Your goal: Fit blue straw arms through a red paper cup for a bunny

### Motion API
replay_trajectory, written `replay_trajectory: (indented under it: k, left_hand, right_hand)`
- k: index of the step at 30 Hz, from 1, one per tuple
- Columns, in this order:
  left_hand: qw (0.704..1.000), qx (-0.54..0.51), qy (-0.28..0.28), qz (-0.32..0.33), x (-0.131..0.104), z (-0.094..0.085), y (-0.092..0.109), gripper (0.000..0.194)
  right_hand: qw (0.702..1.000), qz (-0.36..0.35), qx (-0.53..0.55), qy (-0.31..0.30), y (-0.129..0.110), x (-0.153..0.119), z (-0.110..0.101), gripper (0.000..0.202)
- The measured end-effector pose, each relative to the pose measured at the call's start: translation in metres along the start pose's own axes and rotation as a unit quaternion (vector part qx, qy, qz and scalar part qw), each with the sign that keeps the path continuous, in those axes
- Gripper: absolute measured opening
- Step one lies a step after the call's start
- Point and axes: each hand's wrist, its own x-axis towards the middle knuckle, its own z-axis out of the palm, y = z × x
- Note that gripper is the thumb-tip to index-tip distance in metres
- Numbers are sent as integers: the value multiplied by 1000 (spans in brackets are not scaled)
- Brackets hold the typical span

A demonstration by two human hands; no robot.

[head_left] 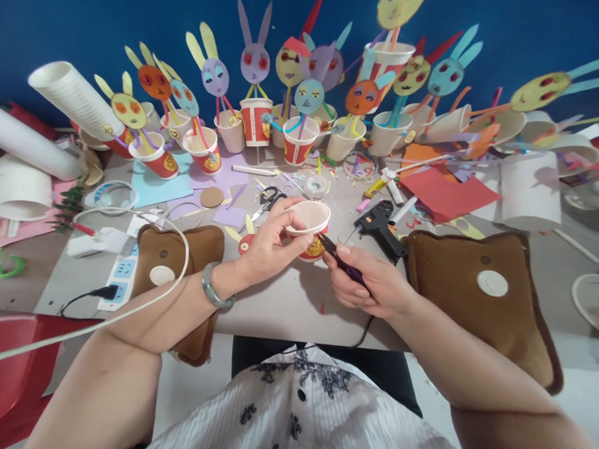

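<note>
My left hand [278,242] is closed on a red and white paper cup [315,215], its thumb and fingers at the rim. The cup is held over the table with its mouth up, and a yellow print shows on its side. In my right hand [364,278] is a dark, narrow pointed tool [348,265] with a purplish handle; I cannot tell whether it is scissors or pliers. Its tips touch or nearly touch the cup just below the rim. An orange paper rabbit head [245,243] lies beside my left hand, partly hidden. Black-handled scissors [270,198] rest behind the cup.
A black glue gun [380,229] lies right of my hands. Several paper-rabbit cups [300,142] line the back. Brown cushion-like pads [481,302] lie at both sides. A white cable [182,263] crosses my left forearm, near a power strip [118,279]. Red paper [451,191] lies at right.
</note>
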Motion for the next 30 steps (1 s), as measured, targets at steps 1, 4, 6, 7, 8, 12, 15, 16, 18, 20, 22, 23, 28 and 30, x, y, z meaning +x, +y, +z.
replay_trajectory:
  k: [1, 4, 6, 7, 8, 12, 15, 16, 18, 20, 22, 23, 28, 30]
  left_hand:
    - [1000, 6, 3, 2, 0, 0, 0, 17]
    - [999, 32, 4, 3, -2, 0, 0, 17]
    - [998, 54, 2, 11, -2, -2, 2, 17]
    - [998, 66, 0, 17, -1, -3, 3, 17]
    - [997, 78, -3, 25, -1, -4, 5, 18]
    - [991, 118, -11, 67, 0, -7, 7, 19]
    - [984, 148, -13, 95, 1, -9, 6, 18]
    - [982, 157, -13, 105, 1, -9, 5, 16]
    - [977, 168, -15, 130, 1, -10, 6, 12]
    - [973, 172, -26, 150, 1, -12, 7, 8]
    - [971, 177, -50, 154, 1, -15, 8, 7]
    - [970, 181, -62, 150, 2, -16, 8, 8]
    - [967, 185, -70, 161, 1, -18, 7, 16]
    - [965, 182, -61, 177, 1, -18, 6, 16]
  right_hand:
    - [1000, 4, 1, -3, 0, 0, 0, 34]
    - [1000, 14, 12, -17, -2, -1, -1, 33]
    - [999, 18, 26, -27, -2, -2, -2, 32]
    - [999, 21, 33, -31, -2, -2, -2, 32]
    - [998, 23, 39, -34, -2, -3, -3, 32]
    - [998, 28, 40, -39, -1, -3, -4, 32]
    - [998, 27, 31, -37, -2, -3, -5, 33]
    - [999, 26, 28, -37, -2, -3, -5, 33]
    - [999, 26, 21, -33, -2, -4, -6, 33]
    - [999, 25, 14, -26, -2, -4, -7, 33]
    - [999, 24, 8, -20, -2, -4, -7, 32]
    - [1000, 22, 4, -18, -2, -4, -8, 32]
    - [1000, 7, -10, -16, -1, -4, -9, 35]
    - [1000, 3, -15, -16, -1, -3, -9, 36]
